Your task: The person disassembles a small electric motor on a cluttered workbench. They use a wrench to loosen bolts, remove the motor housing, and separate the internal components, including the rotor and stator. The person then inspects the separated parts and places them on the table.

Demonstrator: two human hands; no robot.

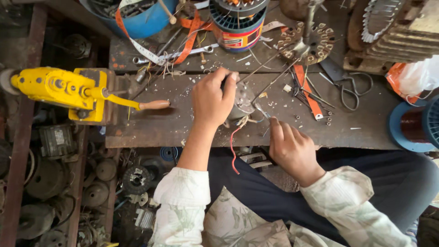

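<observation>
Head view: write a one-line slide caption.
Left hand steadies a small motor while right hand works its wires.

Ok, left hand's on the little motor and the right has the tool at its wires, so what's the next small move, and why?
Probably ease the thin tool in the right hand a little further into the wire bundle. The left hand already clamps the small motor on the workbench, and the tool tip sits right at the leads.

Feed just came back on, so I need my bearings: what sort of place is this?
Likely a motor repair workshop: a yellow winding machine on the bench, a copper wire spool, and old motor parts piled below.
</observation>
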